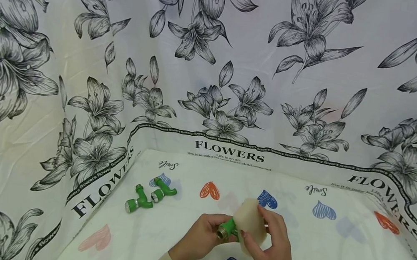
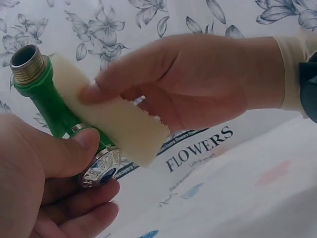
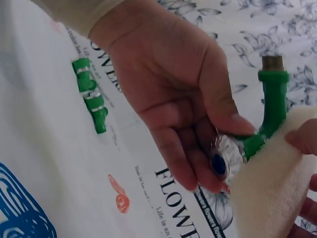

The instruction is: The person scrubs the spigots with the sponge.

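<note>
In the head view my left hand grips a green tap with a brass-coloured threaded end. The left wrist view shows the thumb and fingers around the tap's silver knob, which has a blue centre. My right hand holds a cream sponge between thumb and fingers. The sponge lies against the green body of the tap in the right wrist view, hiding part of it. Both hands are close together above the cloth.
Two more green taps, a nearer one and a farther one, lie at the left on the white cloth printed with hearts. A flower-printed curtain stands behind and at the sides.
</note>
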The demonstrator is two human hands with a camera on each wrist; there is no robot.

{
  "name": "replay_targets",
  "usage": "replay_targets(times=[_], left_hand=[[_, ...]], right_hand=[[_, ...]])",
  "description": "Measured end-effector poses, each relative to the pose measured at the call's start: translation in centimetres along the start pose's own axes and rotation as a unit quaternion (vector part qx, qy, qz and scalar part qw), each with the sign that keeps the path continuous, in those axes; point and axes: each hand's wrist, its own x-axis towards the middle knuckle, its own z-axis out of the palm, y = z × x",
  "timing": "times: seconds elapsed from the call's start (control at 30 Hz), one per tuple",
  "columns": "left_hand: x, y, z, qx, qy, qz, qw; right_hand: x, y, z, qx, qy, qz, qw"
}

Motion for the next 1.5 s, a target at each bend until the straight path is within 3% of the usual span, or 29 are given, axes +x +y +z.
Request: replay_targets(times=[0.2,0.47,0.73,0.97,1.3,1.5], left_hand=[[0.0,0.2,-0.1,-0.002,-0.011,0.0,0.9999],[0.0,0.0,-0.2,0.019,-0.006,0.01,0.9998],[0.4,-0.7,-0.2,0.054,0.036,0.009,0.9979],[0.5,-1.1,-0.2,0.096,0.067,-0.003,0.9931],[0.5,-1.1,-0.3,0.085,0.065,-0.011,0.9942],[0.4,-0.9,0.3,0.03,0.042,-0.007,0.9986]], right_hand=[[0.4,0.9,-0.4,-0.014,0.011,0.036,0.9992],[0.4,0.8,-0.5,-0.011,-0.035,0.056,0.9978],[-0.1,-0.4,-0.2,0.033,-0.082,0.036,0.9954],[-0.5,-0.8,-0.1,0.101,-0.131,-0.006,0.9862],[-0.4,-0.9,0.0,0.076,-0.122,0.019,0.9895],[0.0,-0.2,-0.2,0.023,-0.097,0.041,0.9942]])
